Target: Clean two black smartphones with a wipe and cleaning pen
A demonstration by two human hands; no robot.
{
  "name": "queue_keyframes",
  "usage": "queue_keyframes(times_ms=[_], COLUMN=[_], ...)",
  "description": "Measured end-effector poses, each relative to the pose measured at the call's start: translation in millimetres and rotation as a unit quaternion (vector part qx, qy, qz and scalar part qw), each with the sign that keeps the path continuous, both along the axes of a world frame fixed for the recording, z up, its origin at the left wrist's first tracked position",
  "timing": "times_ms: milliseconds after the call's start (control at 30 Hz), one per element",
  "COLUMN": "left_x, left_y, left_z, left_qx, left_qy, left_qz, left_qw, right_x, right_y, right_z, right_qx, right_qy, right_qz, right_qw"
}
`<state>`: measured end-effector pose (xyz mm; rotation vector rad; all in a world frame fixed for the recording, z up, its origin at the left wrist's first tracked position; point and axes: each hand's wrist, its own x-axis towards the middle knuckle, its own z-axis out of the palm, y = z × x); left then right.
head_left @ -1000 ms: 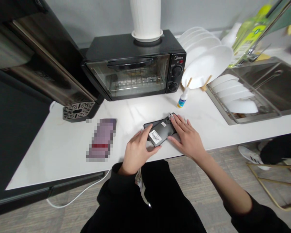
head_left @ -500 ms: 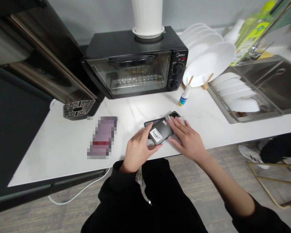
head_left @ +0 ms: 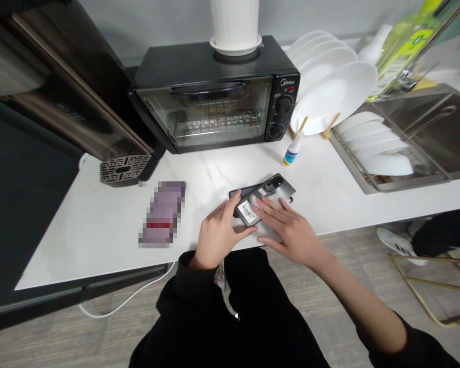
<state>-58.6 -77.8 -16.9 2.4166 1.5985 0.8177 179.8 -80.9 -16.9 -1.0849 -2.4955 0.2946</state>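
A dark grey phone [head_left: 282, 187] lies back up on the white counter, its camera block toward the far right and a white barcode label near its lower left end. Beneath it, a black phone case or similar flat black thing [head_left: 249, 191] shows along the far edge. My left hand [head_left: 219, 232] holds the phone's lower left end between thumb and fingers. Across the phone's back, my right hand [head_left: 291, 227] presses a thin grey cloth [head_left: 270, 230] with fingers stretched out; most of the cloth is hidden under the palm. A small white bottle with a blue label [head_left: 290, 152] stands beyond the phone.
A blurred-out purple flat thing [head_left: 161, 214] lies on the counter [head_left: 107, 225] at left. Behind are a black toaster oven [head_left: 214, 115] and a drink machine [head_left: 124, 171]. White plates [head_left: 329, 102] stand in a rack beside the sink [head_left: 452, 122]. Someone's shoe [head_left: 398, 245] shows at right.
My right hand has slid with the cloth from near the camera block toward the label, uncovering the phone's camera end. The left hand keeps its hold on the phone.
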Motion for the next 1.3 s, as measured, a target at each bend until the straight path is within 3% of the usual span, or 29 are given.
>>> queue_keyframes(times_ms=[100,167,267,367,467,533,633,733,833,933,1067,1200,1300], left_x=[0.0,-0.2,-0.7,-1.3,-1.2,-0.9,-0.7,-0.9,-2.2,-3.8,-3.6,-1.8,-1.4], left_y=[0.6,0.6,0.0,-0.6,-0.5,0.0,1.0,1.4,0.7,-0.2,0.2,1.4,1.6], left_z=[-0.9,-0.5,1.3,3.1,3.2,2.4,0.6,-1.0,-0.4,2.2,3.1,-0.3,-1.3], left_qx=[0.0,0.003,0.001,-0.016,-0.019,-0.011,0.002,0.011,0.01,-0.007,-0.02,0.006,0.021], left_qy=[0.01,0.01,0.003,-0.003,-0.011,-0.01,-0.001,0.001,0.001,0.007,0.007,0.009,0.011], left_qz=[0.005,0.005,0.003,0.012,0.015,0.01,0.005,0.003,0.004,-0.002,0.003,0.005,0.005], left_qw=[1.0,1.0,1.0,1.0,1.0,1.0,1.0,1.0,1.0,1.0,1.0,1.0,1.0], right_x=[19.4,14.5,-14.3,-41.3,-40.4,-24.9,0.4,1.9,-24.8,-51.3,-40.6,-4.2,-1.0], right_y=[30.2,41.7,33.6,4.3,-16.7,-14.5,9.8,35.3,35.7,11.2,-15.0,4.9,30.7], right_z=[-1.9,-3.3,-4.2,-3.0,-1.6,-2.0,-4.0,-5.4,-5.0,-3.5,-3.0,-6.8,-8.8], right_qx=[0.025,0.035,0.036,0.013,-0.007,-0.004,0.016,0.029,0.028,0.012,-0.003,0.014,0.035], right_qy=[-0.014,-0.009,0.0,0.01,0.019,0.015,0.004,0.008,0.013,0.014,0.014,0.008,0.023], right_qz=[-0.102,-0.133,-0.07,0.024,0.048,0.02,-0.087,-0.158,-0.097,-0.023,0.008,-0.09,-0.179], right_qw=[0.994,0.99,0.997,1.0,0.999,1.0,0.996,0.987,0.995,1.0,1.0,0.996,0.983])
